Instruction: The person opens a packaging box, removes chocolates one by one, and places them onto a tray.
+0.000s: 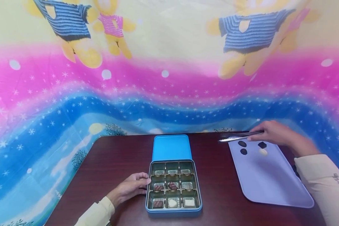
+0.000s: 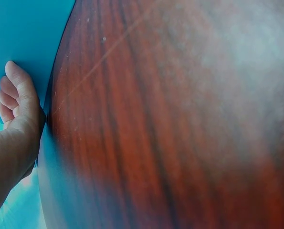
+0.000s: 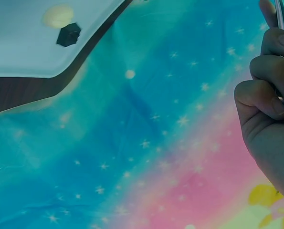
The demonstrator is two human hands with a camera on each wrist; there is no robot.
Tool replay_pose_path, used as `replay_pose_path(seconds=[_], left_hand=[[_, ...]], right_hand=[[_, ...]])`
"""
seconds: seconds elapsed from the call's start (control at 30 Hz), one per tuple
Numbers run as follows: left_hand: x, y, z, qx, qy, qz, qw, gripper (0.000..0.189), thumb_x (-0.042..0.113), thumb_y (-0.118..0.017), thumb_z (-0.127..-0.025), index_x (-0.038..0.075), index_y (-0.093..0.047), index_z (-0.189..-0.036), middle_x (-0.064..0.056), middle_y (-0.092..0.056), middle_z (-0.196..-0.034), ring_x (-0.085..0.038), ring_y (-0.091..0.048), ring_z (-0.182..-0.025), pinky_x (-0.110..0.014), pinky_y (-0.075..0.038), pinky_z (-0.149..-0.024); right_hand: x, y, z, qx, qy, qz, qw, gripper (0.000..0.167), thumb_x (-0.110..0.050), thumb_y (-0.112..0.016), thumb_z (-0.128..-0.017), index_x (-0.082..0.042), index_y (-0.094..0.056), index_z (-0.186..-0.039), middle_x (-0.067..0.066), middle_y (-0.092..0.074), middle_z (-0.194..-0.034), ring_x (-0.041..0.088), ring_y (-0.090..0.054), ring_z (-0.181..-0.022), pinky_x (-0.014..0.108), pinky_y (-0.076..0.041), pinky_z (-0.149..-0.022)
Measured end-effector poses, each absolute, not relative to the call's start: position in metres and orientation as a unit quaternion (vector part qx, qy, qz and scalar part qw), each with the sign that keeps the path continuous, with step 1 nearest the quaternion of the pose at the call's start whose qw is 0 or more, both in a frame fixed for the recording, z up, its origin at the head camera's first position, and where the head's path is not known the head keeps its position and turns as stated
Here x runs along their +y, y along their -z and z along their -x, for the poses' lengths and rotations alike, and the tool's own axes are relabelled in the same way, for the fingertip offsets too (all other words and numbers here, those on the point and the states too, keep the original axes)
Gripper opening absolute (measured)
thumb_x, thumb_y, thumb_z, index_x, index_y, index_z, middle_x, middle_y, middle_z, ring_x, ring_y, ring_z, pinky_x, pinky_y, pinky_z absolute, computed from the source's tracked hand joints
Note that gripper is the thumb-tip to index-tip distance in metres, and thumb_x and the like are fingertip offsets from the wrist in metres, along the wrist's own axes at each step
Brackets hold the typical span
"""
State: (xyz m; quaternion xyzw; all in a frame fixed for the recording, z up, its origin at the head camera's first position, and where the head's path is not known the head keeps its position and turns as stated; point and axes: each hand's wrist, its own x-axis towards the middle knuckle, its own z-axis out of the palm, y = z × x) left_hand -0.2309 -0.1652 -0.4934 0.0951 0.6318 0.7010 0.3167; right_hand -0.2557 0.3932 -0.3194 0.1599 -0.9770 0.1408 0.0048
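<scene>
A blue tin (image 1: 173,213) with a divided insert stands on the table, its lid side (image 1: 171,147) lying flat behind it. Its front row holds a brown chocolate (image 1: 158,204), a white heart-shaped one (image 1: 173,202) and a white square one (image 1: 189,202). Brown chocolates sit in the left and middle cells of the middle row. My left hand (image 1: 131,188) rests its fingers against the tin's left side. With my right hand (image 1: 274,135) I grip metal tongs (image 1: 238,137), tips pointing left, over the far end of the lavender tray (image 1: 271,185).
On the tray's far part lie a dark oval piece (image 1: 242,143), a dark round piece (image 1: 244,152), a dark angular piece (image 1: 262,145) and a pale piece (image 1: 263,152). A patterned cloth (image 1: 164,94) hangs behind the dark wooden table (image 1: 118,160).
</scene>
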Motion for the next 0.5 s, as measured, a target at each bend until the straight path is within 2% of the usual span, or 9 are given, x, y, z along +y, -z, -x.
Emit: replay_pose_path(seconds=[0.2,0.3,0.33,0.43,0.5], left_hand=[[-0.165,0.493,0.231,0.634,-0.699,-0.098,0.316,0.015,0.011,-0.061,-0.096,0.006,-0.048,-0.103,-0.003,-0.065,-0.094,-0.015,-0.064,-0.085,-0.033,-0.055,-0.077],[-0.165,0.494,0.232,0.635,-0.699,-0.097,0.316,0.015,0.011,-0.061,-0.096,0.007,-0.048,-0.103,-0.003,-0.065,-0.094,-0.015,-0.064,-0.085,-0.033,-0.055,-0.077],[-0.165,0.494,0.232,0.635,-0.698,-0.096,0.316,0.015,0.011,-0.061,-0.096,0.007,-0.048,-0.103,-0.003,-0.065,-0.094,-0.015,-0.064,-0.085,-0.033,-0.055,-0.077],[-0.165,0.494,0.232,0.636,-0.698,-0.093,0.317,0.016,0.011,-0.061,-0.096,0.006,-0.048,-0.103,-0.003,-0.065,-0.094,-0.016,-0.064,-0.085,-0.033,-0.055,-0.077],[-0.165,0.494,0.232,0.637,-0.697,-0.093,0.315,0.016,0.011,-0.061,-0.096,0.006,-0.048,-0.103,-0.003,-0.065,-0.094,-0.016,-0.064,-0.085,-0.033,-0.055,-0.077]], right_hand=[[0.372,0.313,0.254,-0.975,-0.127,-0.181,0.006,0.048,-0.051,-0.075,-0.084,-0.011,-0.076,-0.111,0.008,-0.075,-0.105,0.008,-0.062,-0.075,0.035,-0.051,-0.07],[0.362,0.312,0.254,-0.973,-0.136,-0.185,0.001,0.047,-0.05,-0.076,-0.083,-0.011,-0.077,-0.11,0.002,-0.076,-0.098,0.007,-0.055,-0.062,0.033,-0.048,-0.067],[0.358,0.312,0.253,-0.971,-0.138,-0.193,0.001,0.045,-0.049,-0.076,-0.083,-0.011,-0.077,-0.109,0.0,-0.076,-0.096,0.005,-0.055,-0.065,0.038,-0.051,-0.075],[0.348,0.311,0.253,-0.967,-0.154,-0.201,-0.014,0.044,-0.049,-0.076,-0.083,-0.013,-0.077,-0.108,-0.006,-0.075,-0.091,0.006,-0.054,-0.061,0.039,-0.051,-0.075],[0.342,0.31,0.252,-0.964,-0.16,-0.212,-0.02,0.044,-0.05,-0.075,-0.084,-0.013,-0.077,-0.108,-0.009,-0.074,-0.091,0.005,-0.057,-0.063,0.037,-0.052,-0.076]])
